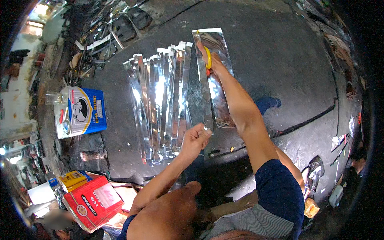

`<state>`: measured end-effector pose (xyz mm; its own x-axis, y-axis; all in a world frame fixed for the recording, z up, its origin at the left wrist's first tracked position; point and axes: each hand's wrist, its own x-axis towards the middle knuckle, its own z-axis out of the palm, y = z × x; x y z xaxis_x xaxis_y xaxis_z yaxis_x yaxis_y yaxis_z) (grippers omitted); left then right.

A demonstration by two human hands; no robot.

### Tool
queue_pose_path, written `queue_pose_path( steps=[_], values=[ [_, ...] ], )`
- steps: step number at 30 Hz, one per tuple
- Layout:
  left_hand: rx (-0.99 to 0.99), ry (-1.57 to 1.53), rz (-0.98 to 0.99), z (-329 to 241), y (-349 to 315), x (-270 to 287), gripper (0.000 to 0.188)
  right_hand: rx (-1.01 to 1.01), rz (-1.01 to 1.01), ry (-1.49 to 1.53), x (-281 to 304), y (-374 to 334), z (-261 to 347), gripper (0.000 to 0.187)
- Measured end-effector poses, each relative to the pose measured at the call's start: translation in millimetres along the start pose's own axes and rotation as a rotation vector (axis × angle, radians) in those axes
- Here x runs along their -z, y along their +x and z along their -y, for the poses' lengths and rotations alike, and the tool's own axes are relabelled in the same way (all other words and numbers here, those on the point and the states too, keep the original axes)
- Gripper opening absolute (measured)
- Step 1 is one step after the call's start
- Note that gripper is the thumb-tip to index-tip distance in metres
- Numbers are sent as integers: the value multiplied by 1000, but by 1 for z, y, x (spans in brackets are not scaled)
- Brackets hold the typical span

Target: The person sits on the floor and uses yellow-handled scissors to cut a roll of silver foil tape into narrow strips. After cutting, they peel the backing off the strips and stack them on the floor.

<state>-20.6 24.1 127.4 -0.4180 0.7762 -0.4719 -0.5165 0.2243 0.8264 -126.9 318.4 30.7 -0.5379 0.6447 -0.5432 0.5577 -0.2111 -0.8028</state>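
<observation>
My right hand [215, 62] is closed round yellow-handled scissors [208, 57] near the far end of a shiny silver sheet [218, 92]. The hand hides most of the blades. Along the sheet's left side runs a narrow silver strip [204, 98], parted from it by a dark gap towards the near end. My left hand [195, 140] pinches the strip's near end between thumb and fingers. To the left, several cut silver strips [160, 100] lie side by side, some overlapping, with pale far ends.
A blue and white tin [90, 112] stands at the left, with a clear glass [53, 98] beside it. Nearer me are a red tin [94, 204] and a yellow box [74, 181]. Scrap pieces [110, 34] clutter the far left. A dark bar [308, 120] lies across the surface at right.
</observation>
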Motion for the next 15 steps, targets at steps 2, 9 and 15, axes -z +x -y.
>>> queue_pose_path(
  steps=[2,9,15],
  values=[
    [1,2,5,0,-1,3,27,115,-58,75,-6,6,8,107],
    [6,60,-27,-10,-8,4,28,206,-91,-59,-5,21,18,110],
    [-6,74,-11,-19,-28,2,29,78,239,-49,15,23,44,113]
  ],
)
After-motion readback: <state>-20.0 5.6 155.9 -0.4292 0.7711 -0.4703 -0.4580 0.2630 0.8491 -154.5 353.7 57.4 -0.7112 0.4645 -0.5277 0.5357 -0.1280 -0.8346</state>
